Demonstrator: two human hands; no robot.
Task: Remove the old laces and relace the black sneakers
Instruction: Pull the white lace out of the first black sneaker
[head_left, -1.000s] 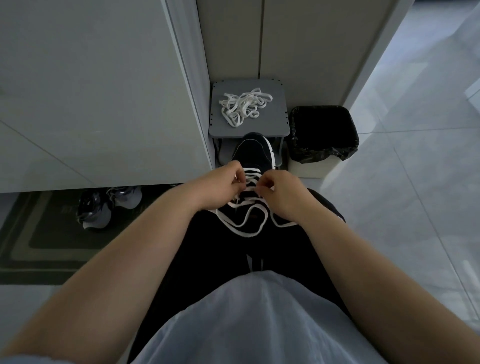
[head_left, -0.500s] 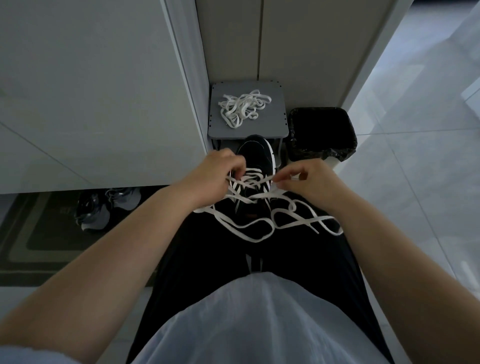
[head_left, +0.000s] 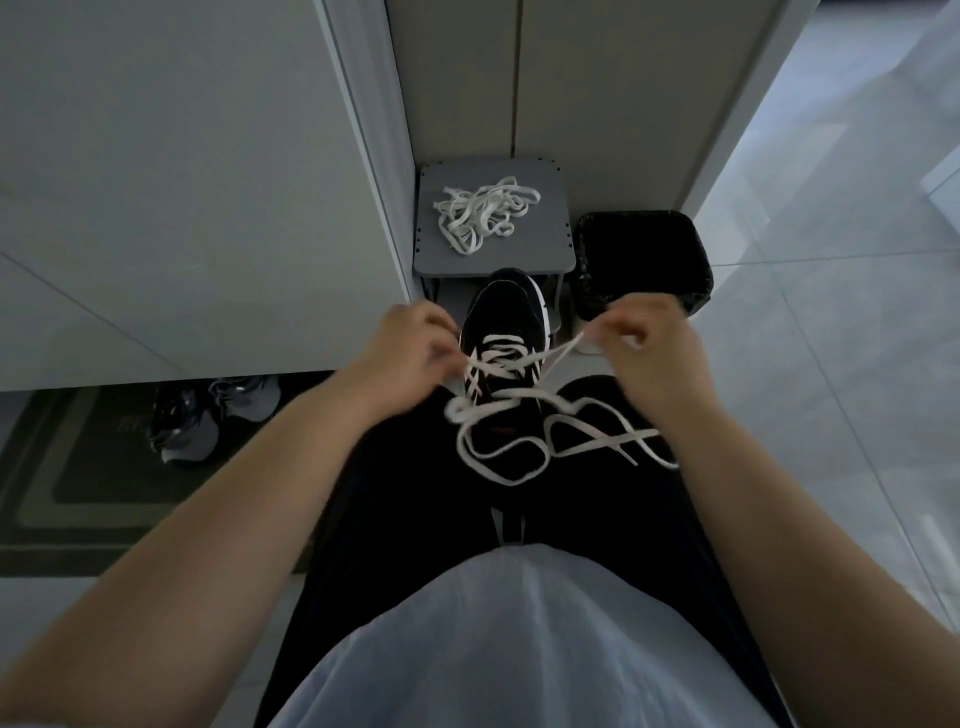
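Observation:
A black sneaker (head_left: 506, 306) with a white sole edge rests on my lap, toe pointing away from me. A white lace (head_left: 511, 415) crosses its eyelets, and its loose ends lie in loops over my dark trousers. My left hand (head_left: 405, 353) pinches the lace at the shoe's left side. My right hand (head_left: 649, 343) is off to the right of the shoe and pinches a strand of the lace, drawn taut from the eyelets. A tangled pile of white laces (head_left: 483, 213) lies on a small grey stool (head_left: 550, 249) beyond the shoe.
A black-lined waste bin (head_left: 644, 249) stands right of the stool. White cabinet panels rise on the left and behind. Grey and black sneakers (head_left: 208, 415) sit on a dark mat (head_left: 62, 493) at lower left. Pale floor tiles spread to the right.
My right hand has moved out to the right and up, drawing the lace strand taut through the eyelets. More loose lace now lies looped on my lap. My left hand stays at the shoe.

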